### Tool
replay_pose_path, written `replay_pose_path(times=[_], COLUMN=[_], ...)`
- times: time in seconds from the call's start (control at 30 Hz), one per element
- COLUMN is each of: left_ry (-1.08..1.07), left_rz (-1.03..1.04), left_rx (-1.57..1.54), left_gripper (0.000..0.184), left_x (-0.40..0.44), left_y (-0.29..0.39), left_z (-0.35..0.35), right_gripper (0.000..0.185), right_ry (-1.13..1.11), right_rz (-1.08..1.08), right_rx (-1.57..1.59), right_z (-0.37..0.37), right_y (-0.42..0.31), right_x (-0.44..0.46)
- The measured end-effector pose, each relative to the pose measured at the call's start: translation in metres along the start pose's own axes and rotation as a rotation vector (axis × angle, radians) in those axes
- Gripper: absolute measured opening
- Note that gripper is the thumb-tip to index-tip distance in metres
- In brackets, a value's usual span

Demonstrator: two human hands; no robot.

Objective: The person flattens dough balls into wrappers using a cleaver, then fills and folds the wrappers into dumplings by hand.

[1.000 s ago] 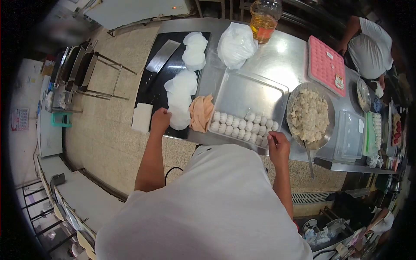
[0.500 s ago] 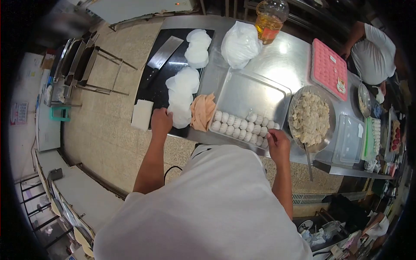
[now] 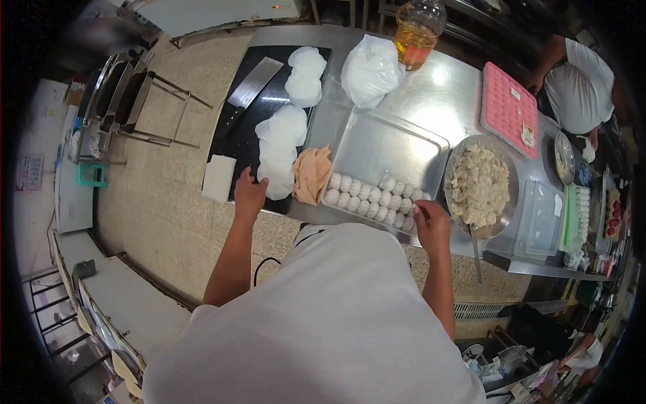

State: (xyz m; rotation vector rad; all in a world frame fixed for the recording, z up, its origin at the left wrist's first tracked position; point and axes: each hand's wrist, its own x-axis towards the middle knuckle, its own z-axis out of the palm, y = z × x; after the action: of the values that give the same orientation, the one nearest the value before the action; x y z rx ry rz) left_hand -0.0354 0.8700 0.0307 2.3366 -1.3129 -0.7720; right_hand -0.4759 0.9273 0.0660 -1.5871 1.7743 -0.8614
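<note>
My left hand (image 3: 249, 192) is at the near edge of the black board (image 3: 230, 141), thumb and index finger apart, with nothing visible between them. Just to its right, the thumb is close to a row of round white dough wrappers (image 3: 276, 161). At the near right corner of the metal tray (image 3: 387, 138), my right hand (image 3: 432, 223) has its fingertips closed around a dumpling, mostly covered by the fingers. Rows of pleated white dumplings (image 3: 364, 192) fill the near part of the tray. A folded orange cloth (image 3: 311, 176) lies between tray and wrappers.
A cleaver (image 3: 256, 82) and a white block (image 3: 219, 178) lie on the board. Right of the tray stands a bowl of filling (image 3: 481, 182) with a handle sticking out. Behind are a plastic bag (image 3: 372, 71), an oil bottle (image 3: 418, 37) and a pink tray (image 3: 509, 108). Another person (image 3: 579, 84) stands far right.
My left thumb and index finger have spread apart beside the wrappers. My right hand stays at the tray corner, nearly unmoved. The view has shifted slightly.
</note>
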Motion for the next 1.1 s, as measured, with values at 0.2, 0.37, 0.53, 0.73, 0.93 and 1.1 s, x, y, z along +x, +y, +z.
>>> replay_pose_path(times=[0.2, 0.37, 0.53, 0.73, 0.93, 1.1], left_ry=[0.047, -0.003, 0.058, 0.113, 0.173, 0.121], left_rz=[0.384, 0.164, -0.046, 0.202, 0.133, -0.295], left_rx=[0.324, 0.091, -0.509, 0.073, -0.043, -1.121], left_gripper=[0.077, 0.071, 0.062, 0.051, 0.046, 0.040], left_x=[-0.037, -0.031, -0.010, -0.016, -0.007, -0.003], left_y=[-0.010, 0.012, -0.016, -0.015, -0.021, -0.012], left_z=[0.030, 0.010, 0.020, 0.014, 0.018, 0.027], right_gripper=[0.014, 0.014, 0.016, 0.018, 0.018, 0.018], right_ry=[-0.007, -0.018, -0.047, -0.047, -0.054, -0.056], right_rz=[-0.010, -0.039, -0.028, -0.025, 0.005, -0.005], right_rx=[-0.004, -0.016, -0.012, -0.034, -0.024, -0.034], right_z=[-0.003, 0.000, 0.001, -0.001, 0.000, 0.003], right_y=[-0.006, -0.006, -0.002, -0.003, -0.007, -0.006], right_x=[0.006, 0.003, 0.003, 0.003, 0.000, 0.000])
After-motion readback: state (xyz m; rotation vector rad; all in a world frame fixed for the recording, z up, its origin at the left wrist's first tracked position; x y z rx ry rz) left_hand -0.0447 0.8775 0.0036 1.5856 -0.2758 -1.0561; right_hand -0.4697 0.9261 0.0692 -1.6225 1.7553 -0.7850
